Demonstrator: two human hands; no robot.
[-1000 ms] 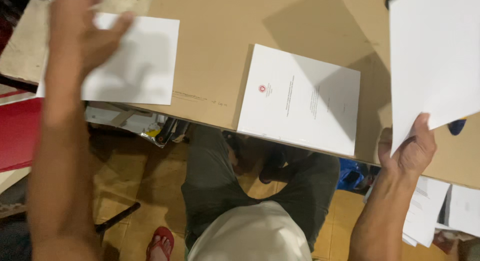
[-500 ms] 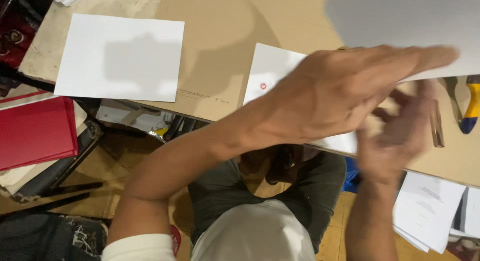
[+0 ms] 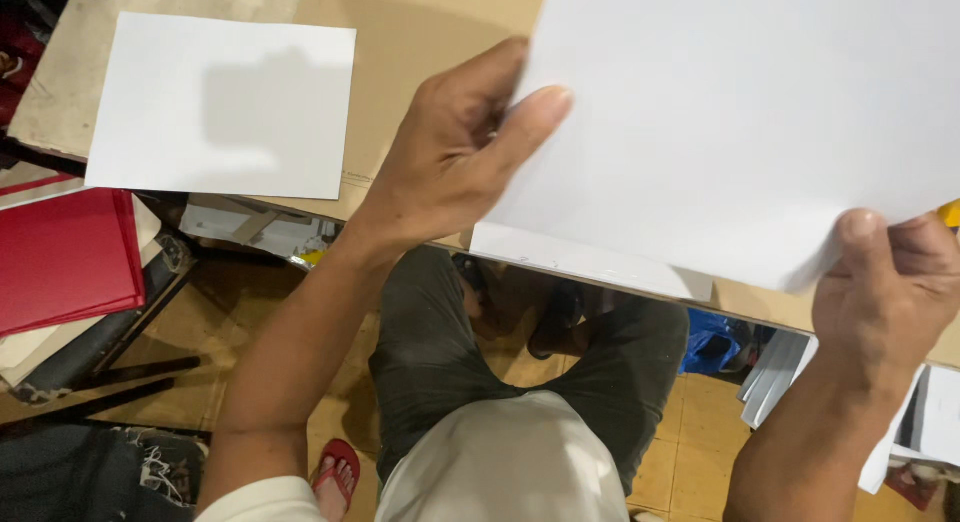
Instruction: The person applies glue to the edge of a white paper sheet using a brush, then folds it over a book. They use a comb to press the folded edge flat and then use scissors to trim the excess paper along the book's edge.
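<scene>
Both hands hold one large white sheet above the near edge of the surface.

The white sheet [image 3: 720, 122] is now raised and filling the upper right of view, gripped at two points: the left hand [image 3: 455, 157] pinches its left edge, thumb on top, and the right hand [image 3: 890, 287] clamps its lower right corner. Half a second ago the hands overlapped at centre; they have since parted to opposite edges, so the sheet is under two-handed control. Beneath it, a second sheet [image 3: 590, 262] lies at the brown surface [image 3: 400, 42] edge. A blank sheet [image 3: 225, 107] lies well apart to the left, with bare surface between. A red folder [image 3: 65, 257] sits lower left, off the surface.
</scene>
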